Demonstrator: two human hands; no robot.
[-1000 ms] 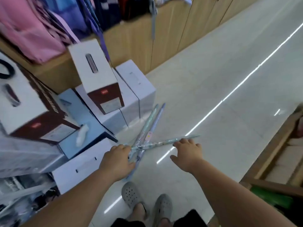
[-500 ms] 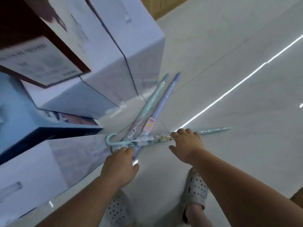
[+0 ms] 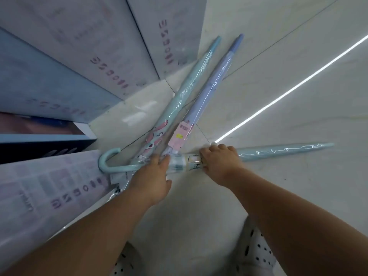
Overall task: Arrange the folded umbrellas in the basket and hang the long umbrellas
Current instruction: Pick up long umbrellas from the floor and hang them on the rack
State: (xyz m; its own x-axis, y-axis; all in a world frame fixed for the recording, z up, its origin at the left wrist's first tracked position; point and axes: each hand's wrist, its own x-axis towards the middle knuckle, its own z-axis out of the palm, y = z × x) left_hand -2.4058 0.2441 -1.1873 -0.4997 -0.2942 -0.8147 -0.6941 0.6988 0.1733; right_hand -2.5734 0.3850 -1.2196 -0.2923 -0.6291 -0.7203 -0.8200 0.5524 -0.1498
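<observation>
Floor (image 3: pixel 199 216): pale glossy tiles with thin dark joints and one bright reflected light strip (image 3: pixel 288 92) running diagonally. Perforated white shoes (image 3: pixel 256 253) stand nearest. The left hand (image 3: pixel 151 180) lies over the shaft of the crosswise umbrella (image 3: pixel 278 151) beside its hooked handle (image 3: pixel 108 162); whether it grips cannot be told. The right hand (image 3: pixel 221 164) clasps the same umbrella mid-length, fingers curled over it. This slim teal umbrella lies low across the floor in a crinkled clear sleeve. Beyond it, a mint umbrella (image 3: pixel 189 90) with pink print and a lilac umbrella (image 3: pixel 213 84) with a pink tag lie side by side. Matt printed cartons (image 3: pixel 79 56) line the left.
</observation>
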